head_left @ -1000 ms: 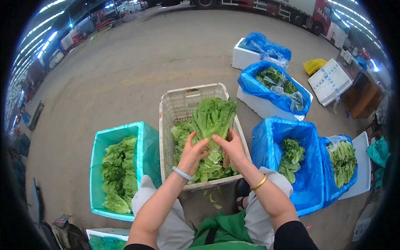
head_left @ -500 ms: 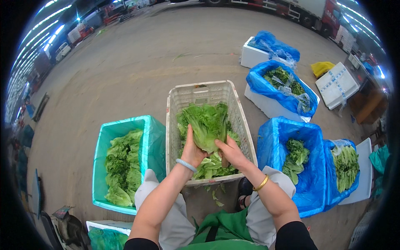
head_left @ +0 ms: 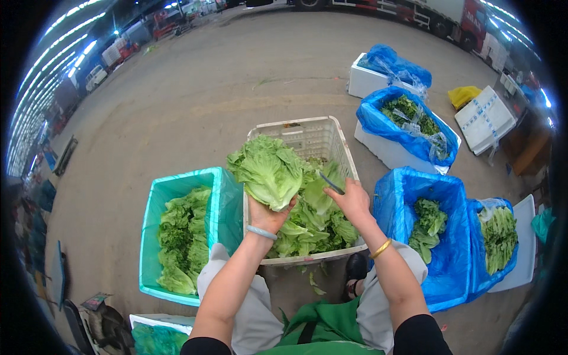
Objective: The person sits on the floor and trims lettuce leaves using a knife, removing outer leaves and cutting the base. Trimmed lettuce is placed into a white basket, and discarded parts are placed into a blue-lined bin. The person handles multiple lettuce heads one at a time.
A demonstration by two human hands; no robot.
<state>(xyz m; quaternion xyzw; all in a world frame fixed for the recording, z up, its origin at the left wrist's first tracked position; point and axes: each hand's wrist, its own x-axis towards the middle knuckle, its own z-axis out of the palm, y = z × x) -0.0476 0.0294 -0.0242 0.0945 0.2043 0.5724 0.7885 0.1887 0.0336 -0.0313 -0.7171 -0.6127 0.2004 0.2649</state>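
My left hand (head_left: 269, 216) cups a head of lettuce (head_left: 269, 171) from below, its cut stem end toward me and its leaves spread away. The lettuce is above the left wall of a pale plastic crate (head_left: 332, 137). My right hand (head_left: 354, 204) is closed around a small knife (head_left: 331, 183), its blade pointing up and left over the crate. A pale green leaf (head_left: 319, 198) is next to the blade; I cannot tell whether they touch. Below both hands, loose lettuce leaves (head_left: 313, 228) fill the near part of the crate.
Left of the crate stands a green-lined box (head_left: 228, 201) with lettuce heads. On the right are a blue-lined box (head_left: 447, 260) with some greens, another with pale leafy stalks (head_left: 500, 236), and white foam boxes (head_left: 378, 142) behind. A truck (head_left: 414, 15) is parked at the back.
The lettuce head has moved left and turned in my left hand, showing its stem end. My right hand has come away from it to the right, with the knife now in plain view.
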